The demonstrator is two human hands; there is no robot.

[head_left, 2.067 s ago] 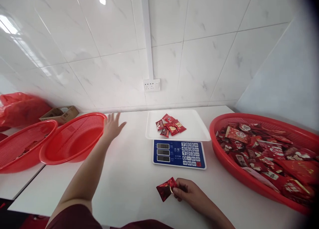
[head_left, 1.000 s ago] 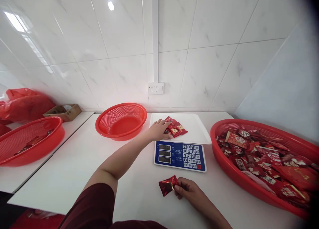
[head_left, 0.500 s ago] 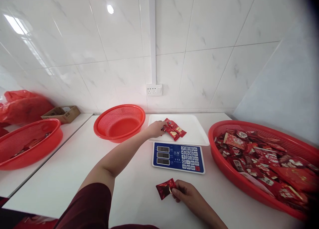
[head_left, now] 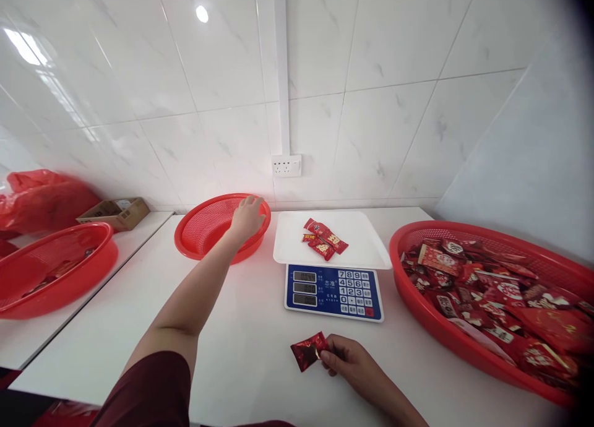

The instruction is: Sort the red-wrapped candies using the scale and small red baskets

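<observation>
While the left hand (head_left: 247,218) hangs palm-down over the right rim of the small red basket (head_left: 204,228), its grip hidden from above, the right hand (head_left: 346,360) pinches a red wrapped sweet (head_left: 307,350) against the near tabletop, handily close to the scale (head_left: 333,289).

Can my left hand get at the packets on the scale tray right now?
Probably yes. The left hand is over the red basket, right beside the scale tray, with nothing between it and the packets.

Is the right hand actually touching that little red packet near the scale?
Touching. The head view shows the right hand pinching one end of the red packet between its fingertips, with no gap.
</observation>
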